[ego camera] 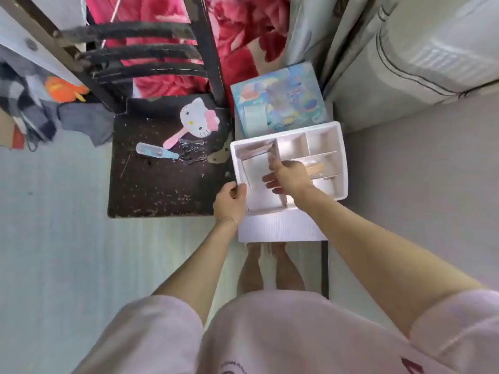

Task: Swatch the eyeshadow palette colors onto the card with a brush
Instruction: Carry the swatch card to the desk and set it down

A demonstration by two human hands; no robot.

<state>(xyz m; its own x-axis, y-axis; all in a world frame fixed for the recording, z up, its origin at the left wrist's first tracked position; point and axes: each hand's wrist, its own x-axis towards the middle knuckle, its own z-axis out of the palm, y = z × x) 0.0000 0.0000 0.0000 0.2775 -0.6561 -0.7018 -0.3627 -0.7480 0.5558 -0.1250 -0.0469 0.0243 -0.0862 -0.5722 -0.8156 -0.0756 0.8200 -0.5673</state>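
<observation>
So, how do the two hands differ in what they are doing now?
The left hand grips the outer edge of the white organizer tray, while the right hand reaches into it. The left hand's fingers curl round the rim; the right hand's fingers look loosely spread, holding nothing clearly. Both are bare and at the same tray.

one organizer tray, one chair, one cat-shaped mirror, two hands.

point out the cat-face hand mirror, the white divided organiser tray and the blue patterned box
cat-face hand mirror (196, 117), head view, on the white face
white divided organiser tray (340, 147), head view, right rim
blue patterned box (280, 87), head view, lid top
</observation>
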